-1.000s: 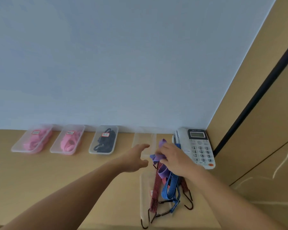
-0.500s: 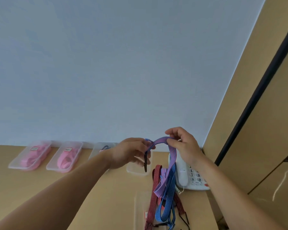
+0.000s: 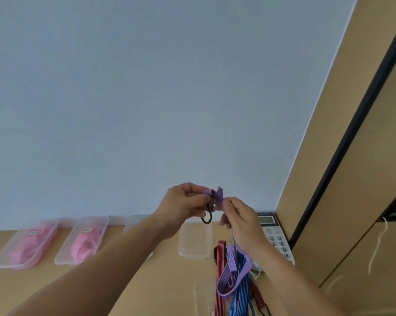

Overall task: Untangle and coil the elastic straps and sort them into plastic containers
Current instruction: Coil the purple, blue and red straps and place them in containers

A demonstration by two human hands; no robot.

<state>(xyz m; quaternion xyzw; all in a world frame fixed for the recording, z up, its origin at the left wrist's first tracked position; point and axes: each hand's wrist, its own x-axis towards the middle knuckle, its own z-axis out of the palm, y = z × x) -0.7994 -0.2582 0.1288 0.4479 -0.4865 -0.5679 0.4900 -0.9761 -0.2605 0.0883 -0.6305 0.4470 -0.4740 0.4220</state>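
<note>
Both hands hold a purple elastic strap (image 3: 234, 273) up in front of the wall. My left hand (image 3: 183, 207) pinches its top end, where a black hook (image 3: 210, 213) hangs down. My right hand (image 3: 239, 216) grips the strap just to the right of it. The strap's loop hangs down onto a tangle of blue straps (image 3: 239, 299) and red straps (image 3: 220, 270) on the wooden desk. An empty clear container (image 3: 195, 242) sits below the hands.
Along the wall stand two clear containers with pink straps (image 3: 24, 244) (image 3: 84, 240) and a third container (image 3: 135, 222) mostly hidden by my left arm. A white desk phone (image 3: 275, 233) sits at the right by a wooden cabinet (image 3: 352, 201). A clear lid (image 3: 201, 297) lies near the front.
Both hands have come closer together and risen a little, gathering the purple strap's top into a short fold. The hook now hangs between the hands. The camera has tilted up.
</note>
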